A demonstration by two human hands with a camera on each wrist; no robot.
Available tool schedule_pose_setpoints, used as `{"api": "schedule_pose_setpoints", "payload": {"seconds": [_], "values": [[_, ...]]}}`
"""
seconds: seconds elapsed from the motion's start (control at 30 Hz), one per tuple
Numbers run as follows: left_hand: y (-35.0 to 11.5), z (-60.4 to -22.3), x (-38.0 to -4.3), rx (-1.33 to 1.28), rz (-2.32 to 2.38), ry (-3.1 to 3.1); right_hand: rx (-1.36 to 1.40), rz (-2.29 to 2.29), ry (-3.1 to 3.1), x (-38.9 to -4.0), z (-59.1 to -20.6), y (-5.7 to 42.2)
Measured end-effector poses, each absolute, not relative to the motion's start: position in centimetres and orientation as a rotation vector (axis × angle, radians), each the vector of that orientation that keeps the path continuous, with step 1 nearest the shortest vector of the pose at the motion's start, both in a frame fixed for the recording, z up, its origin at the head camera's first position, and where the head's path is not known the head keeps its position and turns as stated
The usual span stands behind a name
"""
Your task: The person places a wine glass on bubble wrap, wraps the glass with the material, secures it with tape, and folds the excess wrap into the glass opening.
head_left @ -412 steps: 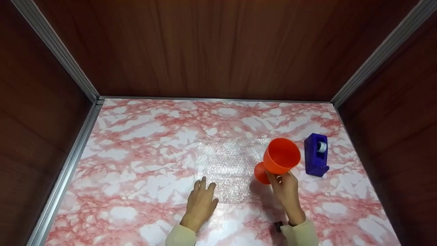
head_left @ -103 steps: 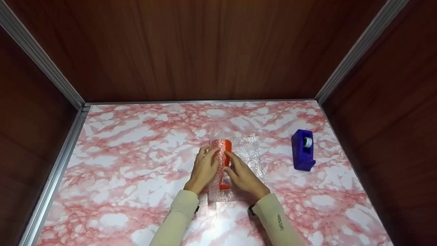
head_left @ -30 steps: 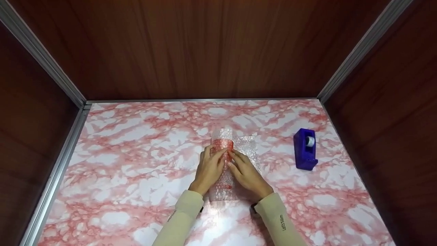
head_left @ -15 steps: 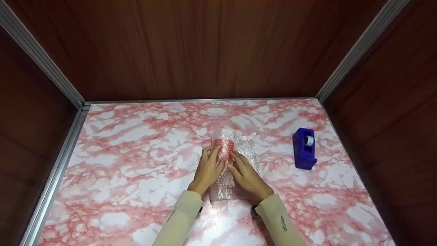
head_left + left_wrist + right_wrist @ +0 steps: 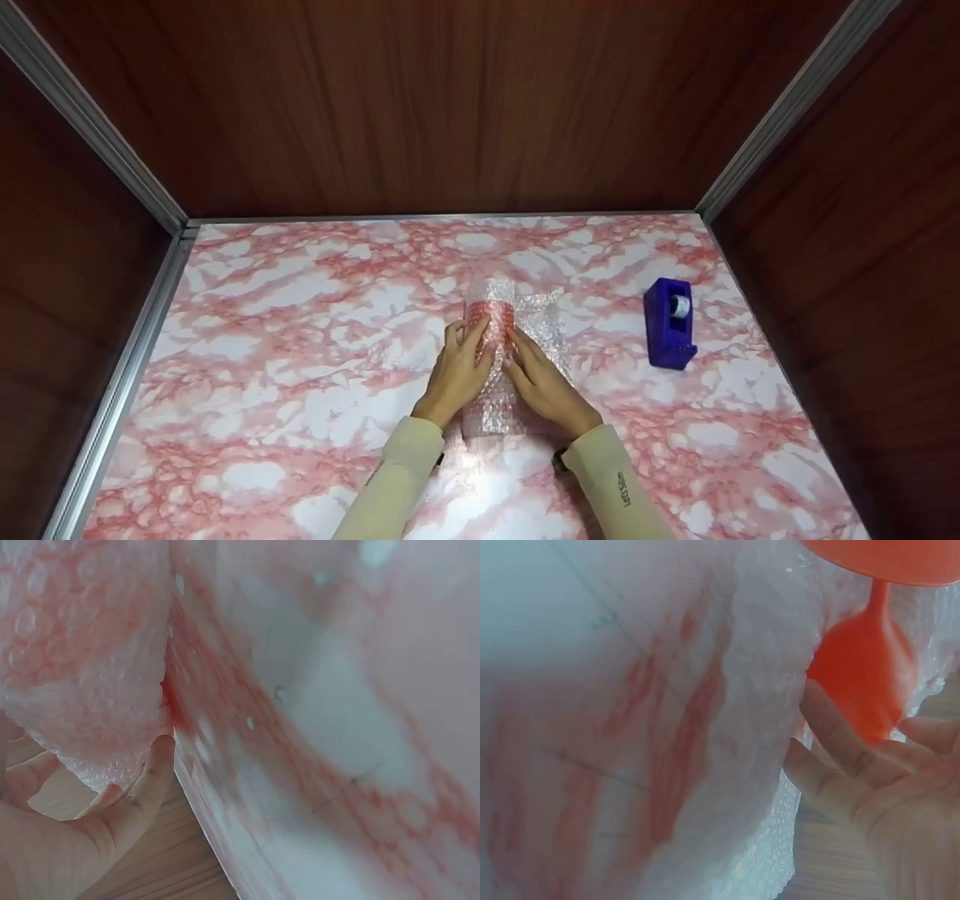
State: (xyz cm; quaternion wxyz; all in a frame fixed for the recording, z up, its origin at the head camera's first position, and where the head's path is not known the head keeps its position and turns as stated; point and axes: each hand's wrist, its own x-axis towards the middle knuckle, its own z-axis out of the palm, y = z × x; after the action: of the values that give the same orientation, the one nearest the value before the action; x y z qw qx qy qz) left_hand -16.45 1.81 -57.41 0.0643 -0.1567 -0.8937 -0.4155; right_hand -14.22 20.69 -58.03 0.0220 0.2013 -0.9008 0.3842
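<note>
An orange plastic goblet (image 5: 870,682) lies on its side, its bowl toward the back. A layer of bubble wrap (image 5: 493,405) covers it from above, and the orange shows through. My left hand (image 5: 457,379) curves over the wrapped left side, its fingers bent against the bubble wrap (image 5: 90,675) in the left wrist view. From the right, my right hand (image 5: 547,386) touches the goblet's side with nearly straight fingertips, thumb apart from them. In the right wrist view the bowl, stem and foot are bare on that open side.
A flat remainder of bubble wrap (image 5: 544,319) spreads right of the roll. Farther right stands a purple tape dispenser (image 5: 667,326) with a white roll of tape. Brown wood-look panels (image 5: 450,112) enclose the marbled table (image 5: 300,300) at the back and sides.
The goblet was upright in my right hand long before; it now lies under the bubble wrap. Over the last second, the wrap covers its foot more fully, and the left fingers have shifted on it.
</note>
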Motion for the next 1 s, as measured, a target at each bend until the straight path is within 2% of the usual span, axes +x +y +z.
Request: {"api": "schedule_pose_setpoints", "payload": {"seconds": [1.0], "values": [[2.25,-57.29,-16.31,-0.526,-1.169,-2.633,0.572,1.315,-2.724,-14.84,-57.17,20.98]]}}
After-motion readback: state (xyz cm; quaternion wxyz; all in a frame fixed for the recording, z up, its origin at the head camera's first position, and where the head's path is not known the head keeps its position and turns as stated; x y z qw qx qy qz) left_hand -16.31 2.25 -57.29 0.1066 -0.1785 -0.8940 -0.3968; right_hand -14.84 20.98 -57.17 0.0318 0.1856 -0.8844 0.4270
